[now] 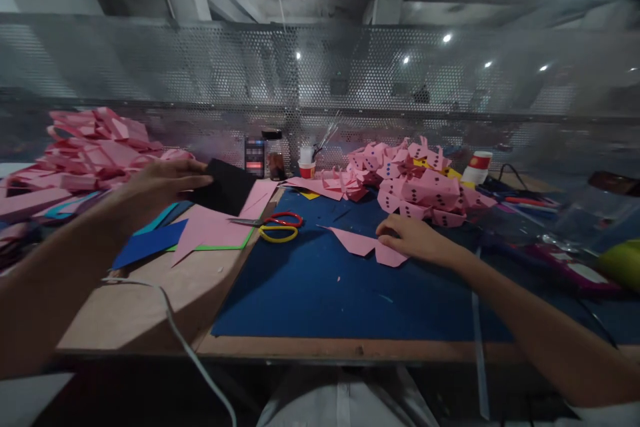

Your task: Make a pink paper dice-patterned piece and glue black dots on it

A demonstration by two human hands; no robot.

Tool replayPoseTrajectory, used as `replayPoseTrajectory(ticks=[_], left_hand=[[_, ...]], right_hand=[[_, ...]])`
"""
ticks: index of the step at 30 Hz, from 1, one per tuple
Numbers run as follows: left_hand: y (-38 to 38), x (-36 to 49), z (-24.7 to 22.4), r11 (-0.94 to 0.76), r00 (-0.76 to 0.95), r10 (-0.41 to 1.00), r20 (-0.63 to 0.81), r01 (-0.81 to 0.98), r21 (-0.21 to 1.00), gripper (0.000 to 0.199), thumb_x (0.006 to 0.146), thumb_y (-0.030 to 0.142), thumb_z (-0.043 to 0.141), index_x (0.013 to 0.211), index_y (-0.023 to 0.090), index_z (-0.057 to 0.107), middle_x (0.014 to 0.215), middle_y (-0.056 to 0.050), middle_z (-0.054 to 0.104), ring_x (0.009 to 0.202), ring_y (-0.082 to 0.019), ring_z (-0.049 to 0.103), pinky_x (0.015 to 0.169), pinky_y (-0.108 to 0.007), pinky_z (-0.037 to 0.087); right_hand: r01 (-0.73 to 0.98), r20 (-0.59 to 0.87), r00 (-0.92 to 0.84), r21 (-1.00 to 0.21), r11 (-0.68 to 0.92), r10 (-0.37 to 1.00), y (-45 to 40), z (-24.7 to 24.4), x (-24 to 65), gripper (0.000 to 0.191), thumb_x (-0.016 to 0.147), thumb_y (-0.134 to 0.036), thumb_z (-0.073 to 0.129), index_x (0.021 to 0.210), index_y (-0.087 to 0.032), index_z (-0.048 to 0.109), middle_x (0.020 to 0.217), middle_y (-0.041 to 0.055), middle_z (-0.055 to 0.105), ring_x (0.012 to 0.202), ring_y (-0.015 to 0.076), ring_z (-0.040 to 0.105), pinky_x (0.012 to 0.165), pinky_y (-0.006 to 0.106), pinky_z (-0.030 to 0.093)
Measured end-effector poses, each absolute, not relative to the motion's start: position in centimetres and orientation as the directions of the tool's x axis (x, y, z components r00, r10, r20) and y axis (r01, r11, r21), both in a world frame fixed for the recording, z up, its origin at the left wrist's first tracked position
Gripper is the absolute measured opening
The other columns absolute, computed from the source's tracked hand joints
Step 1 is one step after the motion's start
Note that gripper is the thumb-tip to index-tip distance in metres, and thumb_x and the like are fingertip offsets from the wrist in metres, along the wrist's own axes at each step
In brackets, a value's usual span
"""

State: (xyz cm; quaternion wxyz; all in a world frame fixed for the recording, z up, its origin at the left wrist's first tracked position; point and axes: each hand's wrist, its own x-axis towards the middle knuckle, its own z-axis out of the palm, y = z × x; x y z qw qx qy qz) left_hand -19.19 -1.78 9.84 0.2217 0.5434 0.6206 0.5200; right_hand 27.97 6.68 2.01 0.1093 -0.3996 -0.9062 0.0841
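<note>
A black sheet of paper (227, 188) is pinched in my left hand (183, 175), raised over the left side of the table. Under it lie pink paper pieces (213, 225), a blue sheet (150, 245) and a green edge. My right hand (407, 235) rests on the blue mat (350, 310) with curled fingers on the right end of a cut pink paper piece (353, 240); whether they grip it or only press on it is hard to see. Scissors (280, 227) with one red and one yellow handle loop lie between my hands, blades toward the left.
Folded pink shapes with dark dots (423, 190) are heaped behind my right hand. Pink strips (100, 147) pile up at the far left. A phone (255, 159) and a red-white cup (307, 163) stand at the back. A white cable (175, 327) crosses the front left edge.
</note>
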Motion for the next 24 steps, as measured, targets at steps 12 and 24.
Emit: replayPoseTrajectory(ticks=[12, 24], left_hand=[[2.8, -9.3, 3.7, -0.159, -0.015, 0.987, 0.161, 0.058, 0.986, 0.031, 0.062, 0.029, 0.087, 0.084, 0.020, 0.067, 0.081, 0.000, 0.071, 0.065, -0.014, 0.066, 0.057, -0.022, 0.050], [1.6, -8.8, 3.0, -0.109, 0.087, 0.991, 0.106, 0.035, 0.993, 0.031, 0.067, 0.034, 0.084, 0.093, 0.021, 0.073, 0.092, -0.004, 0.076, 0.080, -0.020, 0.071, 0.070, -0.029, 0.057]], right_hand=[[0.543, 0.123, -0.672, -0.589, 0.599, 0.730, 5.4, 6.1, 22.2, 0.028, 0.092, -0.043, 0.058, 0.107, -0.022, 0.067, 0.107, 0.0068, 0.072, 0.093, 0.0208, 0.067, 0.080, 0.031, 0.049], [0.239, 0.194, -0.661, -0.861, 0.449, 0.725, 6.4, 5.8, 14.9, 0.018, 0.090, -0.026, 0.061, 0.076, -0.016, 0.062, 0.068, -0.0003, 0.065, 0.062, 0.0114, 0.064, 0.067, 0.025, 0.052]])
